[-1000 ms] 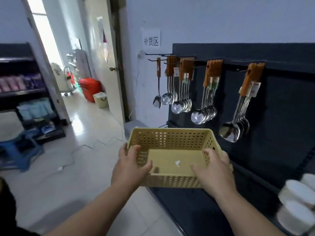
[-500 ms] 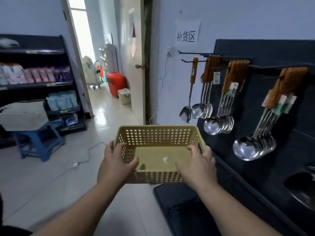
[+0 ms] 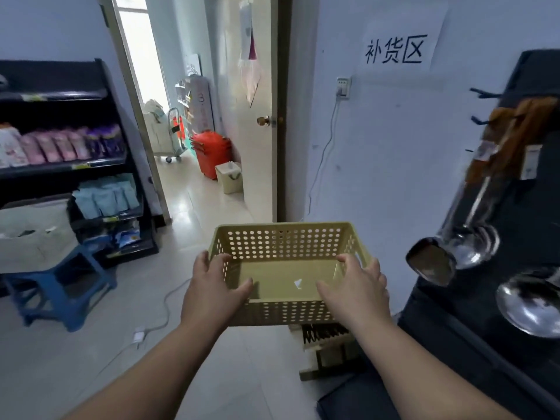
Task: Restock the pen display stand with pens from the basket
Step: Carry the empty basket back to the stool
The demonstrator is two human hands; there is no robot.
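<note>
Yellow plastic with many small holes makes the basket [image 3: 285, 239], and the person carries it in the air in front of the body, above the pale tiled floor. The left hand [image 3: 212, 294] grips the near left corner and the right hand [image 3: 359, 295] grips the near right corner; on each side the thumb lies over the rim on the inside and the fingers wrap the outside wall. Inside the basket I see no pens, only a small white scrap [image 3: 298, 283] on its bottom. Below the basket and a little to the right, a cream display stand [image 3: 328, 357] stands on the floor, just beside the dark shelving unit where the steel ladles [image 3: 454, 250] hang. A row of thin dark things shows in its top part; they are probably pens, but the basket hides most of the stand, so I cannot tell how full it is. I judge that the restocking is nearly or fully done, because the basket has nothing more to give. What seems left is to check the stand and to put the empty basket away.
</note>
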